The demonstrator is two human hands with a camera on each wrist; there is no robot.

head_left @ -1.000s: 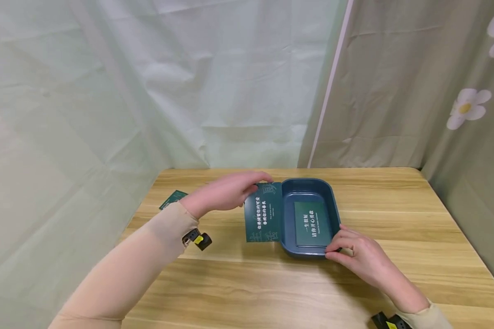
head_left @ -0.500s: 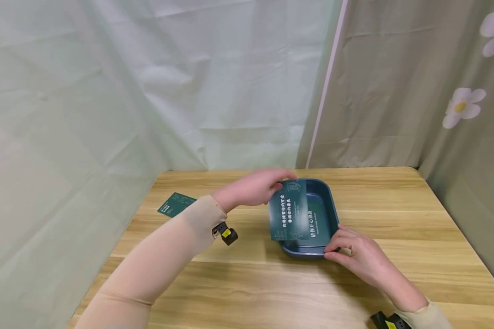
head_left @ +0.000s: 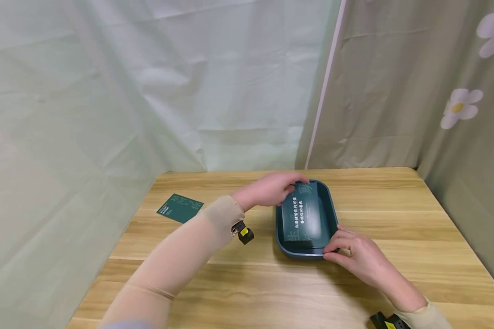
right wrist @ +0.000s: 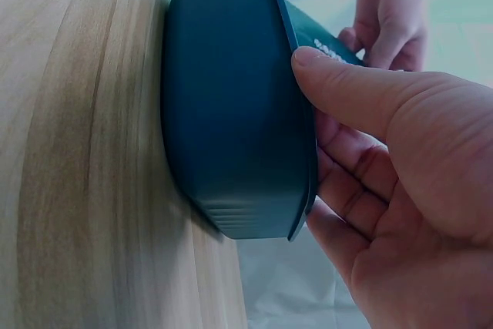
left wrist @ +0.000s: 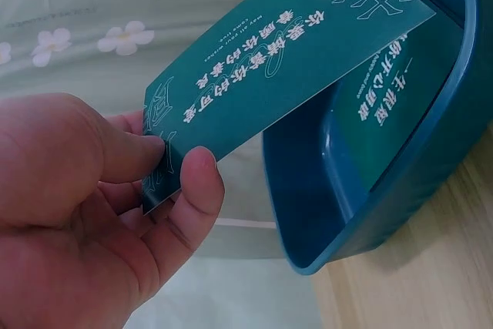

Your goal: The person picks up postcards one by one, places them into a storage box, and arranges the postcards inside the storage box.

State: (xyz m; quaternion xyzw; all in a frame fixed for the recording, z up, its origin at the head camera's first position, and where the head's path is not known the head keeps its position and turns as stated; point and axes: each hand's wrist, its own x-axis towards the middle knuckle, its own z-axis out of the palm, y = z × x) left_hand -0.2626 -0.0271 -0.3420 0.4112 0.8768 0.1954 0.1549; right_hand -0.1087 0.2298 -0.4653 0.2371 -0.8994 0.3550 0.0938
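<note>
My left hand [head_left: 273, 188] pinches a dark green card [left wrist: 254, 75] with white lettering by its far end, thumb on its printed face. The card hangs tilted over a blue plastic bin [head_left: 286, 249], its near end reaching down within the rim. Another green card [left wrist: 393, 105] lies on the bin's floor, largely covered by the held card in the head view. My right hand [head_left: 360, 256] grips the bin's near right corner, its thumb [right wrist: 339, 86] on the rim and its fingers along the wall.
A third green card [head_left: 180, 208] lies flat on the wooden table [head_left: 247, 292], left of the bin beside my left forearm. Pale curtains [head_left: 230, 91] hang behind the table and along its sides.
My left hand has carried the card rightward from beside the bin to over its inside. More of the card on the table shows now. The right hand keeps its hold on the corner.
</note>
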